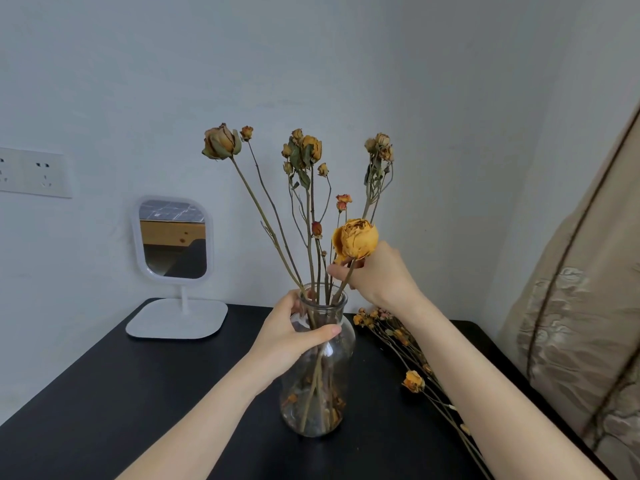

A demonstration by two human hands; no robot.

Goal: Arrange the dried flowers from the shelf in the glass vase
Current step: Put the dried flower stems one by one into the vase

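Note:
A clear glass vase (pixel 317 386) stands on the black table (pixel 121 403), with several dried flower stems (pixel 304 157) fanning up out of its mouth. My left hand (pixel 291 337) grips the vase around its neck. My right hand (pixel 377 271) pinches the stem of a big yellow dried rose (pixel 355 239) just under the bloom; that stem's lower end runs into the vase mouth. More dried flowers (pixel 414 381) lie flat on the table to the right of the vase, partly under my right forearm.
A white stand mirror (pixel 173 237) sits at the table's back left against the wall. A wall socket (pixel 34 173) is at far left. A beige patterned curtain (pixel 571 323) hangs close along the table's right edge.

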